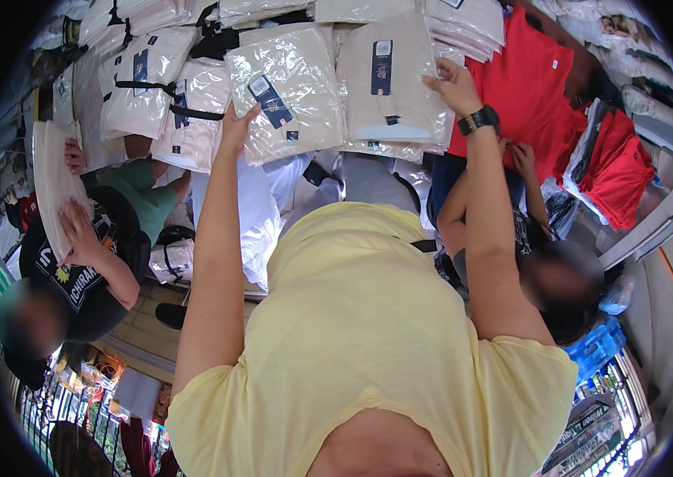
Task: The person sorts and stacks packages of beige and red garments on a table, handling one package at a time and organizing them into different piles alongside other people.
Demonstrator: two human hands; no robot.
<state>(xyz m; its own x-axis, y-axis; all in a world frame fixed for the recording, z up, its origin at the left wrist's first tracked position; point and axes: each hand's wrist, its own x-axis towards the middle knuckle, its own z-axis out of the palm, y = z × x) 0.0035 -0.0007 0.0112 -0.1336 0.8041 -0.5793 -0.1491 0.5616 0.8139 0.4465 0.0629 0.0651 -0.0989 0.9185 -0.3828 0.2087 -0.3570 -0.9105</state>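
My left hand (238,127) grips the left edge of a folded cream garment in a shiny clear plastic bag (304,87). Its thumb lies over the edge, beside a dark blue hang tag (270,101). To the right lies another folded beige garment (404,79), with a dark tag (382,67) near its top and a pale strip along its lower edge. My right hand (457,87), a black watch on its wrist, pinches this garment's right edge with bent fingers. Whether that garment is inside its plastic I cannot tell.
More bagged cream garments (145,79) with black straps cover the table. Red garments (523,87) lie at the right, beside a seated person's hands (521,159). At the left another person's hands (78,226) hold a folded cream stack (58,187).
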